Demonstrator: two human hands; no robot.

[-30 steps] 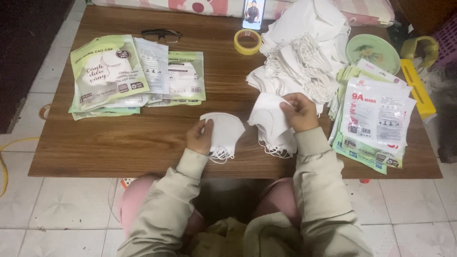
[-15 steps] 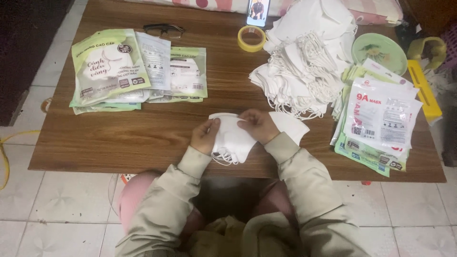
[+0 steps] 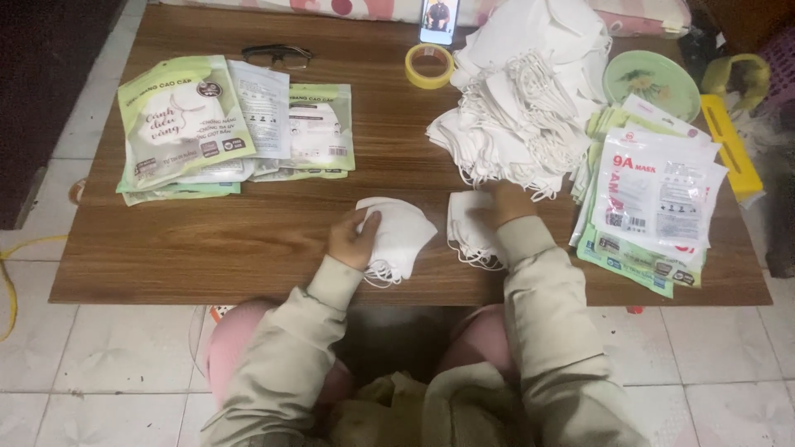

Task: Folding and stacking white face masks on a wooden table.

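My left hand [image 3: 354, 240] holds a small stack of folded white face masks [image 3: 402, 236] flat on the wooden table [image 3: 248, 240], near the front edge. My right hand [image 3: 509, 203] rests to the right, its fingers closed on the top edge of a second white mask [image 3: 468, 228] with its ear loops hanging toward me. Just beyond that hand lies a big loose heap of white masks [image 3: 522, 108]. Both sleeves are beige.
Green and white mask packets lie in piles at the left [image 3: 195, 124] and the right [image 3: 654, 199]. A yellow tape roll [image 3: 428, 66], a phone [image 3: 436, 18], glasses [image 3: 277, 56], a green plate [image 3: 650, 79] and a yellow box [image 3: 729, 145] sit along the back and right.
Half a second ago both hands met on the mask stack in front of me. My right hand has since moved right to the second mask; my left stays on the stack.
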